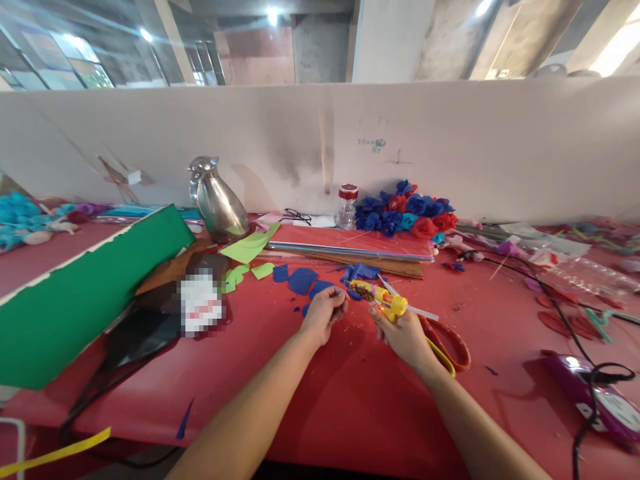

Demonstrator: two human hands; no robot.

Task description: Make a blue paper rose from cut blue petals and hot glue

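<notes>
Over red table [350, 400] — right hand [405, 333] gripping glue gun [381, 297], left fingers [335, 300] pinched shut.

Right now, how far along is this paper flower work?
Done: blue and red paper flowers are piled by the wall. In hand: the right hand holds a yellow glue gun toward the closed left hand. Seemingly left: loose blue pieces lie unglued on the red table.

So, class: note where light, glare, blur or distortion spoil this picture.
Head view: the wide lens bows the white partition wall; ceiling lights burn out; the silver metal jug carries glare; a pixelated patch masks one spot; the left hand and the right hand gripping a yellow glue gun look sharp.
</notes>
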